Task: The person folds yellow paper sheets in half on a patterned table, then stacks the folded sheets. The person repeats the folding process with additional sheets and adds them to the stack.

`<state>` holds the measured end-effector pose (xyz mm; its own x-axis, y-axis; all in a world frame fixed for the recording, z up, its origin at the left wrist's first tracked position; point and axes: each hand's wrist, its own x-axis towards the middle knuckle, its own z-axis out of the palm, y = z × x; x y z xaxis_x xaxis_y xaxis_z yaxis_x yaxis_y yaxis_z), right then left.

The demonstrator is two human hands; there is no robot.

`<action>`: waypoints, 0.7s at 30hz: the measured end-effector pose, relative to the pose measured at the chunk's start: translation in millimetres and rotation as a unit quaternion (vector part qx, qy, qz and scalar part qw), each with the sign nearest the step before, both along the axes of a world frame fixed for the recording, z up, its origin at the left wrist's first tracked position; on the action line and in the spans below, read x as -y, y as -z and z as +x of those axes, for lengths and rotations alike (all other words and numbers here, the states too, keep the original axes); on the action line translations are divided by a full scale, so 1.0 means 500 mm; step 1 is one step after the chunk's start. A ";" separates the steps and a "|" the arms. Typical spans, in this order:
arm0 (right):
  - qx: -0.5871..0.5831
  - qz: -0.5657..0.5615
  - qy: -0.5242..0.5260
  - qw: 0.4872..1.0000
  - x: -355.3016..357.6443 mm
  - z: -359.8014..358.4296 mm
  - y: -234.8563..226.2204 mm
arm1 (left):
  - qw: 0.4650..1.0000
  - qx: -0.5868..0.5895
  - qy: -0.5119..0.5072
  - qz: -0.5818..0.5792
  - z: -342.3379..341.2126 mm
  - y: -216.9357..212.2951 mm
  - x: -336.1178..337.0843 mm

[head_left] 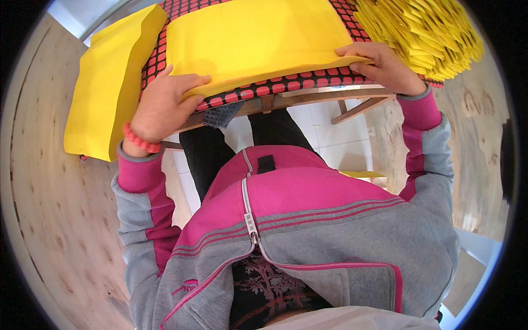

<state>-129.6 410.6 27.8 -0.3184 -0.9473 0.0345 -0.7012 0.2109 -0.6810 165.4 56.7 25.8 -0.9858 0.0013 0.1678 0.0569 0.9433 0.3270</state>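
Note:
A broad yellow sheet [258, 36], paper or thin cloth, lies in front of me on a table with a red-and-black patterned cover [264, 86]. My left hand [165, 102] is closed on its near left corner, thumb below and fingers on top. At the near right corner, my right hand [386, 66] pinches the same sheet between thumb and fingers. Between the hands the near edge runs as a narrow band, slightly raised from the cover. Whether it is one layer or several, I cannot tell.
At the left stands a thick yellow stack [107, 82], overhanging the table edge. A heap of folded yellow pieces [426, 36] fans out at the far right. Wooden boards [60, 192] flank me. Below the table show a wooden frame [360, 110] and a dark blue cloth [223, 114].

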 end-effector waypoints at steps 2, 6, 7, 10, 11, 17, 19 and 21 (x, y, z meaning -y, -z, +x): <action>0.012 0.007 -0.020 1.000 0.007 -0.036 -0.005 | 0.990 0.041 -0.012 0.132 0.011 0.003 0.034; 0.214 -0.033 0.016 0.976 0.022 -0.080 0.018 | 0.940 0.097 -0.095 0.313 0.013 -0.003 0.061; 0.225 -0.048 0.033 0.973 0.021 -0.084 0.026 | 0.948 0.090 -0.105 0.287 0.017 -0.007 0.058; 0.240 -0.070 0.083 0.965 0.004 -0.083 0.044 | 0.987 -0.042 -0.100 0.119 0.030 0.020 0.020; 0.253 -0.095 0.067 0.961 0.000 -0.079 0.049 | 0.987 -0.054 -0.118 0.094 0.038 0.033 0.007; 0.154 -0.040 0.073 0.985 -0.004 -0.057 0.043 | 0.960 -0.122 -0.103 0.230 0.064 0.081 0.047; 0.148 -0.042 0.104 0.983 -0.004 -0.046 0.046 | 0.964 -0.114 -0.074 0.230 0.073 0.082 0.061; 0.128 -0.083 0.079 0.985 -0.006 -0.038 0.052 | 0.972 -0.098 -0.051 0.209 0.075 0.078 0.067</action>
